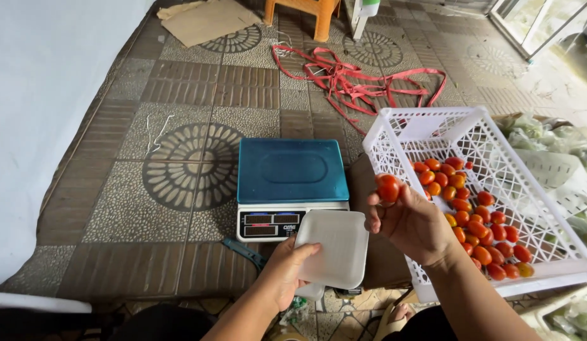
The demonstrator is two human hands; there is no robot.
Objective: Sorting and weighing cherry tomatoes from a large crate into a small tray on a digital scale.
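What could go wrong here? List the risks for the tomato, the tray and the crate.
1. The right hand pinches the tomato at the fingertips in mid-air; it could slip and fall to the paved floor.
2. The left hand holds the white foam tray by one edge, so it may tip once loaded.
3. The white crate sits tilted; its tomatoes could roll towards the low side.

Your right hand (412, 222) hides part of the crate (432, 123); scale display (271, 223) too small to read; stool (303, 12) cut off at top.
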